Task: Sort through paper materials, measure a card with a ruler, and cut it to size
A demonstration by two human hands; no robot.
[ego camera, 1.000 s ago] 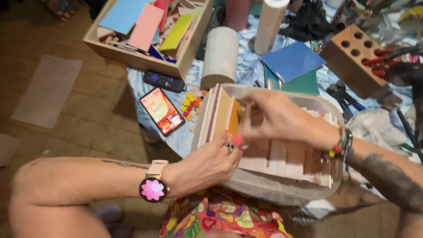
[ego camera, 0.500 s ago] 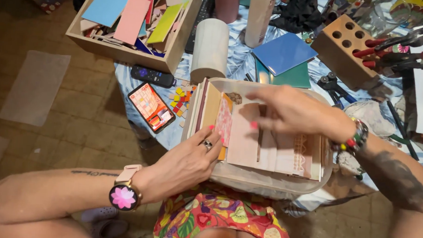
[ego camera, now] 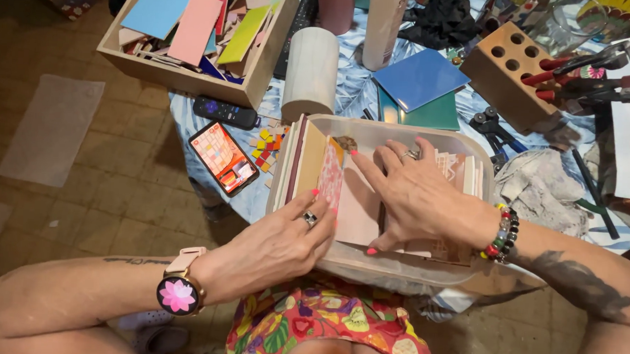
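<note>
1. Since the earlier frames the right hand has slid flat across the tiles, and the left hand has tipped a patterned pink tile forward out of the row.
2. The clear plastic tub of upright tiles overhangs the table edge toward the lap; pressing down on its near rim could tip it and spill the load.
3. The wooden crate of coloured tiles also sits at the table's left edge, with open floor beside it.
4. Room is tight: a cylinder stands just behind the tub and nippers lie near its right corner.
5. The phone lies at the table edge just left of the tub; a swinging elbow could knock it off.
6. The left hand pinches the pink tile between thumb and fingers; the right lies open, fingers spread, gripping nothing. A loose pinch could let the tile fall back and chip.
</note>
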